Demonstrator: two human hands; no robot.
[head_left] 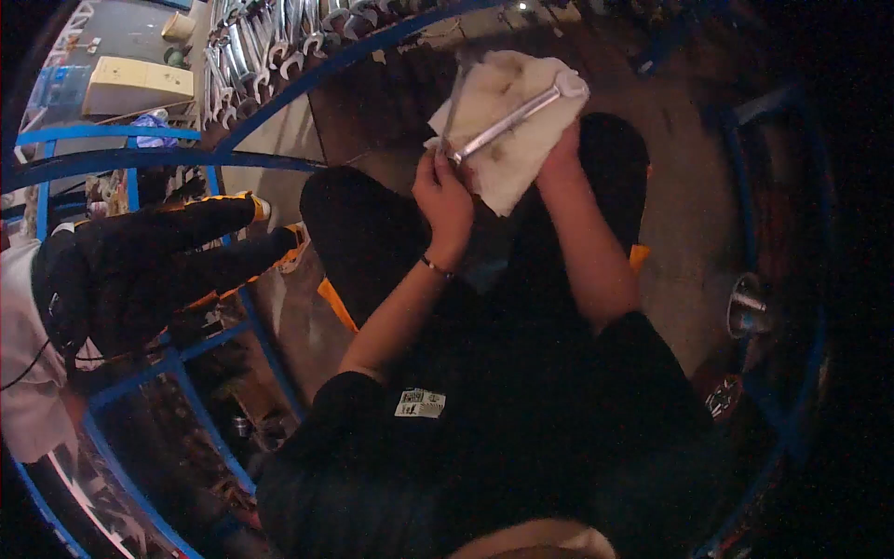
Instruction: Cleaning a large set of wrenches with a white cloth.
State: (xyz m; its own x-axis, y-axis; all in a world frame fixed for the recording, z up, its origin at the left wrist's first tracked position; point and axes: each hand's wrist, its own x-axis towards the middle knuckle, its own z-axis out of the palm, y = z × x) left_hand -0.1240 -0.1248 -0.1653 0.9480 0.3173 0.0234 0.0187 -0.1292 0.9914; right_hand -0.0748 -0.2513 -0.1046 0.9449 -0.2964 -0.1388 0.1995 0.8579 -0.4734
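Out in front of my knees, a long silver wrench (507,124) lies slantwise across a stained off-white cloth (507,182). My left hand (443,197) is closed on the wrench's lower left end, its fingertips at the cloth's edge. At the upper right, the wrench's other end meets a fold of the cloth. My right hand (562,154) grips the cloth from the right and behind; its fingers are mostly hidden under it. A thin greyish bar (455,101) shows along the cloth's left edge; its kind I cannot make out.
Many wrenches (279,37) lie on a blue-framed rack (270,116) at the upper left. Beyond them is a cream box (140,87). Another person in dark trousers (168,247) is close on my left. Blue metal frames (177,373) stand on both sides. A shiny metal cylinder (748,306) is at right.
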